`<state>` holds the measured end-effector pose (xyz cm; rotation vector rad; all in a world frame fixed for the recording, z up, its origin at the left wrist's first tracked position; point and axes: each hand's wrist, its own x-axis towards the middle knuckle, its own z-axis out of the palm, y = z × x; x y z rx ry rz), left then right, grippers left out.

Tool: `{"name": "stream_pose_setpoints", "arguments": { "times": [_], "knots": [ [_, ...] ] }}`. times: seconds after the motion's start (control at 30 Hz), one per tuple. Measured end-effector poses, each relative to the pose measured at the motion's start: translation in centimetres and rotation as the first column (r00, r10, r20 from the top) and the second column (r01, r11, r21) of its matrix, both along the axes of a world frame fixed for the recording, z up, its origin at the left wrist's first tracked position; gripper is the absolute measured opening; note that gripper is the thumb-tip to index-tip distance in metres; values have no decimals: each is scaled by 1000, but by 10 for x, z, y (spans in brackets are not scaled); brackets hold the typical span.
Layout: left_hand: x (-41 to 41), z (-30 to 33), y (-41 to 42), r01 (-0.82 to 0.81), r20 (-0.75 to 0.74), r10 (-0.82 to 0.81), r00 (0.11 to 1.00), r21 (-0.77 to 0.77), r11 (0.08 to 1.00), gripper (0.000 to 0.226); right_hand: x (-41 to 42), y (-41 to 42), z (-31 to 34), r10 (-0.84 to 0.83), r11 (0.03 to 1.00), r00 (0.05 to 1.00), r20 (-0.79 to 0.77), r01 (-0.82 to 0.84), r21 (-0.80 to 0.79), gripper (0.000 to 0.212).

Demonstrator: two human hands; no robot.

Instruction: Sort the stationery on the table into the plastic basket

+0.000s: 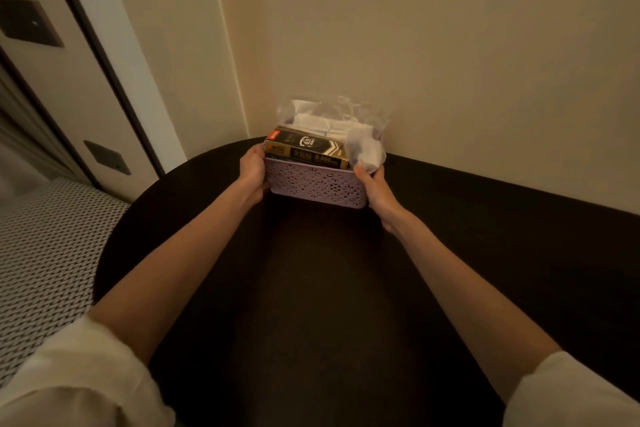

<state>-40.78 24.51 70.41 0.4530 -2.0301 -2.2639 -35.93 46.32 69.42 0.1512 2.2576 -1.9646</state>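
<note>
Left hand (252,173) and right hand (375,189) grip the ends of the pierced lilac plastic basket (317,184), full of boxes.

Both hands hold a filled lilac basket at the far side of a dark table.

At frame centre, the left hand (252,173) and right hand (375,190) grip the ends of the perforated plastic basket (317,184). A black-and-gold box (306,149) lies along its near edge, clear plastic packets (325,114) behind it. The dark table (329,288) fills the lower frame; a beige wall (450,45) stands above.

Bare forearms, white sleeves (79,374) pushed up
</note>
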Motion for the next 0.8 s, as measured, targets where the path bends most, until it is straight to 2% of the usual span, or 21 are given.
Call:
{"name": "stream_pose_setpoints", "arguments": {
  "times": [0.07,0.17,0.33,0.5,0.63,0.7,0.8],
  "knots": [
    [-30,-1,-1,20,-5,-20,1000,-7,1000,27,-24,-3,-6,-27,998,1000,9,27,50,96],
    [-71,-3,-1,30,-8,-30,1000,2,1000,28,-52,-8,-6,-99,987,995,-13,100,127,80],
    [-104,-1,2,50,-16,-51,999,-9,999,31,-84,-10,-10,-134,978,991,-11,134,162,79],
    [-107,1,-2,69,3,-69,998,-50,996,26,-80,-12,-3,-114,974,993,22,108,201,80],
    [-100,15,-1,87,64,-83,995,-68,994,24,-69,-8,19,-49,983,993,108,28,180,83],
    [-99,23,-2,87,110,-71,991,-147,985,25,-62,-4,38,3,990,987,162,-25,137,86],
    [-89,29,-9,110,139,-69,988,-309,945,31,-50,11,58,0,983,963,268,-49,175,64]
  ]
}}
